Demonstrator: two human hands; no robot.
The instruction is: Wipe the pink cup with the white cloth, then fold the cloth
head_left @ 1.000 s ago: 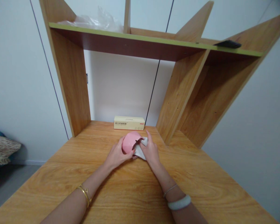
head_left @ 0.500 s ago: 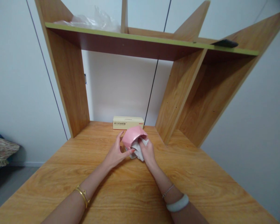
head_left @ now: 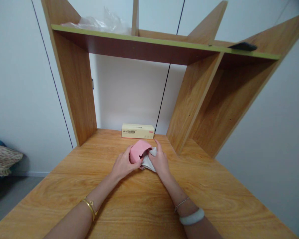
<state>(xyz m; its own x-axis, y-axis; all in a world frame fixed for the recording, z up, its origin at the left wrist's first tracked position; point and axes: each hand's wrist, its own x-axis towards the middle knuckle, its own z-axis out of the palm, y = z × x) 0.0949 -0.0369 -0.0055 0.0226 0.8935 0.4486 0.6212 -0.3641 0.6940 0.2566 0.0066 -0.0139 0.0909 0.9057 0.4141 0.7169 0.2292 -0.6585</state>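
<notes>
A pink container, perhaps a bowl or cup, [head_left: 139,149] is tilted on its side above the desk, its opening turned toward the right and toward me. My left hand [head_left: 124,163] grips it from the left, thumb near the lower rim and fingers round the outer wall. At the opening, my right hand [head_left: 159,160] is closed on a white cloth [head_left: 149,162], part of which goes into the container. The index finger of that hand sticks up beside the rim. Inside, the container is mostly hidden by the cloth and fingers.
A cream cling-film box [head_left: 137,131] lies just behind the container on the wooden desk [head_left: 137,205]. Wooden uprights [head_left: 74,96] carry a shelf [head_left: 164,42] above, with a clear plastic bag [head_left: 102,25] and a dark flat object [head_left: 243,46].
The pink container has turned and dropped slightly, and my left fingers now wrap closer round it. My right hand has drawn back a little from the opening, with its index finger raised.
</notes>
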